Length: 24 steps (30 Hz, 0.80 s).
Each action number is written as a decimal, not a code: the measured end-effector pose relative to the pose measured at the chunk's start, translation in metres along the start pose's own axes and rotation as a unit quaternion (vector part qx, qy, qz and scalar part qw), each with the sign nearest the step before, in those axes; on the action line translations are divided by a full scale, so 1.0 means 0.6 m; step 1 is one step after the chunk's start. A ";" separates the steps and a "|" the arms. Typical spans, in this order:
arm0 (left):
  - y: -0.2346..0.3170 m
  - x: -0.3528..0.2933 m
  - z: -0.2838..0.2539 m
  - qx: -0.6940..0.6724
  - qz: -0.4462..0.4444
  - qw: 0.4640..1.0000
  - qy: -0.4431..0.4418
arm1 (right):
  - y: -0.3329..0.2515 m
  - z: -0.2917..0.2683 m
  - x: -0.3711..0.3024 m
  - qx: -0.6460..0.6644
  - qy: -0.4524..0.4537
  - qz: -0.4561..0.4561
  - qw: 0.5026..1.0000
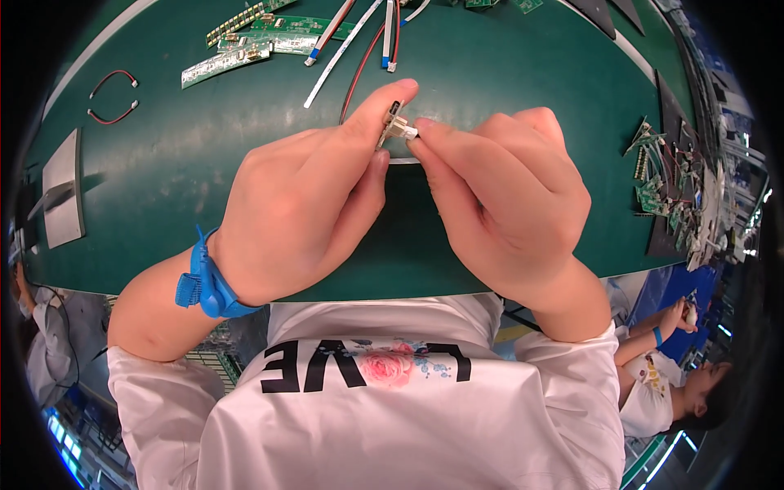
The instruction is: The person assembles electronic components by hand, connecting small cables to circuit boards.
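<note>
The green work mat (506,73) is filling the whole upper view, curving away under the lens. Over its near half, the left hand (306,212) and the right hand (506,204) are meeting fingertip to fingertip, raised just above the mat's middle. Between them they are pinching a small metal connector part (398,125): the left thumb and forefinger are clamping it from the left, the right thumb and forefinger are closing on its pale right end, and a dark wire is trailing up from it. A blue wrist strap (204,282) is sitting around the left wrist. At the far edge, green circuit boards (269,37) are lying in a loose row, with flat ribbon cables (339,53) just beside them. Off to the far left, a short red and black wire loop (114,96) is lying apart from the rest.
</note>
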<state>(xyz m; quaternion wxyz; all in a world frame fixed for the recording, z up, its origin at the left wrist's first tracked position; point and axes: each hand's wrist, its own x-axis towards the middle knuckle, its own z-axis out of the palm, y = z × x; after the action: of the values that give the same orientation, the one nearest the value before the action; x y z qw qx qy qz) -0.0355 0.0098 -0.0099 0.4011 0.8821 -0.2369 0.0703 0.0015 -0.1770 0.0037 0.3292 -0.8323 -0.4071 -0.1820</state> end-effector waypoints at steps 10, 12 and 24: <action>0.000 -0.002 0.002 -0.031 -0.015 0.999 -0.014 | 0.011 0.015 0.000 0.057 0.035 -0.009 0.998; -0.001 -0.005 0.002 -0.027 -0.008 1.000 -0.010 | 0.011 0.015 0.003 0.074 0.043 -0.026 0.996; -0.040 0.015 -0.044 0.020 0.008 0.999 0.040 | 0.078 -0.053 0.007 0.030 -0.040 0.286 0.957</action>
<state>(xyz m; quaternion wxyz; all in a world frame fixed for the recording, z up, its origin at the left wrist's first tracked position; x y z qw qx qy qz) -0.0146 0.0396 -0.0055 0.3920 0.8845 -0.2260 0.1136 0.0402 -0.2180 0.0102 0.3755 -0.9103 -0.1705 -0.0345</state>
